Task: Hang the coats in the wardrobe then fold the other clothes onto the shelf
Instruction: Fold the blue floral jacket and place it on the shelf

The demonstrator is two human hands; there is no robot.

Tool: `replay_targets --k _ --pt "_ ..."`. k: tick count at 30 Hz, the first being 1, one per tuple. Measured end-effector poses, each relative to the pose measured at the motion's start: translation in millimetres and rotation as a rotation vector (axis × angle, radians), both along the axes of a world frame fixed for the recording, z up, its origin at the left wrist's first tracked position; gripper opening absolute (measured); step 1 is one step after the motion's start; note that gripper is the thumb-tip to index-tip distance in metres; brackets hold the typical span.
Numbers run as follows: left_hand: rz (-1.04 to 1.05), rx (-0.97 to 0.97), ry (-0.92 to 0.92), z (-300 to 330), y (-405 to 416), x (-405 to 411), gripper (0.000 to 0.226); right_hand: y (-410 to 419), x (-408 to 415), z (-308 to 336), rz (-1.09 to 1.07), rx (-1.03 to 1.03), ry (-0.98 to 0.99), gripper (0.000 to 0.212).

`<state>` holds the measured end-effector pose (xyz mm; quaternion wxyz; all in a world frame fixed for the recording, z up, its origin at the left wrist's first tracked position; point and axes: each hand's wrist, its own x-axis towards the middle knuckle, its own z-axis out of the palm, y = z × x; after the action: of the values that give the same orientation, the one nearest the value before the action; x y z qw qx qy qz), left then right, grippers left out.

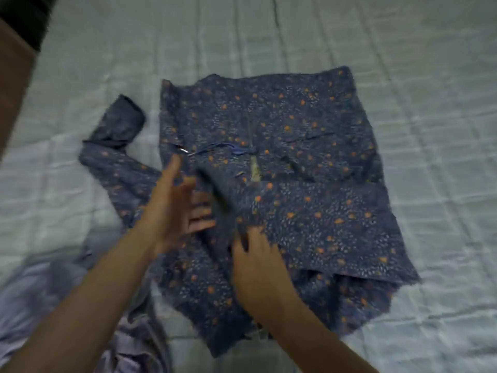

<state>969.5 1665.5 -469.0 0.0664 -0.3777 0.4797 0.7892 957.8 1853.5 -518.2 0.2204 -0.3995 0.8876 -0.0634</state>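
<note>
Quilted bed [403, 76] bearing a dotted navy garment [282, 146], left hand [174, 205] hovering spread-fingered over it, right hand [255, 262] pressing it, fingers relaxed, lilac cloth [40, 305] lying beside.

Garment [282, 162]: dark navy blue, printed with scattered orange dots and fine white flecks. Bed [403, 63]: pale grey-white cover with a quilted grid pattern. Cloth [40, 300] at lower left: plain lavender.
</note>
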Motion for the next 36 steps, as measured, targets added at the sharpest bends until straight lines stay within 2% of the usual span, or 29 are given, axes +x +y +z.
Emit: replay_targets --k 1,2,4,6,9,11,13,14,15,17,19,20,22,24,27,29,30,32,34,36 --pt "-0.002 -0.148 -0.145 -15 -11 19 0.088 -2 12 -5 0.092 0.106 -0.11 0.062" --pt "-0.041 -0.346 -0.242 -29 -17 38 0.083 -1 20 -8 0.165 0.204 -0.171 0.069" --pt "-0.131 -0.665 -0.369 -58 -25 70 0.059 2 25 -12 0.208 0.252 -0.147 0.065" --pt "-0.175 -0.732 -0.343 -79 -26 89 0.046 8 20 -14 0.115 0.098 0.015 0.053" --pt "-0.26 -0.887 -0.275 -88 -22 95 0.036 23 -1 -16 -0.214 0.018 0.17 0.052" --pt "-0.343 -0.942 -0.242 -82 -20 92 0.029 43 -26 -27 -0.415 0.143 0.079 0.064" --pt "-0.463 -0.984 -0.208 -76 -24 92 0.02 65 -44 -35 -0.483 0.326 -0.02 0.076" --pt "-0.49 -1.014 -0.19 -75 -30 93 0.023 73 -49 -37 -0.482 0.383 -0.046 0.078" --pt "-0.445 -1.051 -0.162 -76 -39 93 0.024 74 -51 -38 -0.483 0.42 -0.066 0.079" --pt "-0.173 -1.122 -0.106 -75 -62 95 0.022 60 -49 -32 -0.519 0.431 -0.029 0.078" --pt "0.116 -1.21 -0.126 -83 -99 92 0.017 33 -37 -21 -0.454 0.219 0.129 0.071" --pt "0.219 -1.207 -0.21 -90 -120 91 0.017 15 -27 -16 -0.372 0.038 0.185 0.064" --pt "0.376 -1.005 -0.414 -99 -160 86 0.022 -24 5 -9 -0.209 -0.253 0.204 0.054" --pt "0.45 -0.727 -0.504 -100 -184 78 0.025 -61 36 -11 -0.118 -0.232 0.071 0.059" --pt "0.525 -0.273 -0.222 -90 -198 62 0.012 -79 59 -42 -0.061 0.014 -0.088 0.069" --pt "0.425 -0.061 -0.151 -80 -197 56 0.006 -79 58 -55 -0.046 0.069 -0.079 0.073" --pt "0.355 0.002 -0.146 -74 -195 53 0.011 -79 56 -55 -0.039 0.095 -0.085 0.074" --pt "0.335 -0.047 -0.123 -63 -194 49 0.017 -80 50 -45 -0.023 0.136 -0.115 0.074" --pt "0.445 -0.172 -0.071 -50 -195 52 0.013 -81 45 -36 -0.025 0.155 -0.155 0.069" --pt "0.572 0.005 0.095 -35 -194 68 0.014 -84 40 -28 -0.029 0.167 -0.186 0.072"
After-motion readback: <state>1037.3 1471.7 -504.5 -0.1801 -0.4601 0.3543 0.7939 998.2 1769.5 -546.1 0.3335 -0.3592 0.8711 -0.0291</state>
